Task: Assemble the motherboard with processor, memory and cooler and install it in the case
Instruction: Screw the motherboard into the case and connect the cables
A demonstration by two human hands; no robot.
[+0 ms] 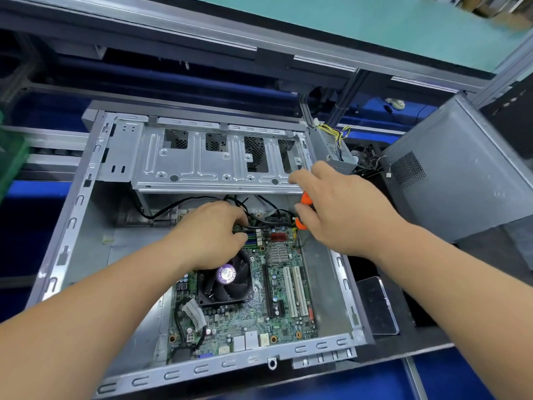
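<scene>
Curled round an orange-handled screwdriver [302, 209], the right hand [340, 209] holds the tool over the far right corner of the motherboard [259, 298]; only bits of orange handle show between thumb and fingers, so the way its shaft points cannot be told. Just left of it, the left hand [210, 235] lies knuckles-up on the board's far edge, fingertips bent down among the black cables [259, 217]; whether it pinches one cannot be told. Nearer than both hands, the cooler [227, 284] sits on the board, its fan hub bearing a purple sticker too blurred to read. The board lies flat inside the open case [72, 220], long axis running away from the person. Beyond the hands spans the metal drive cage [202, 157].
</scene>
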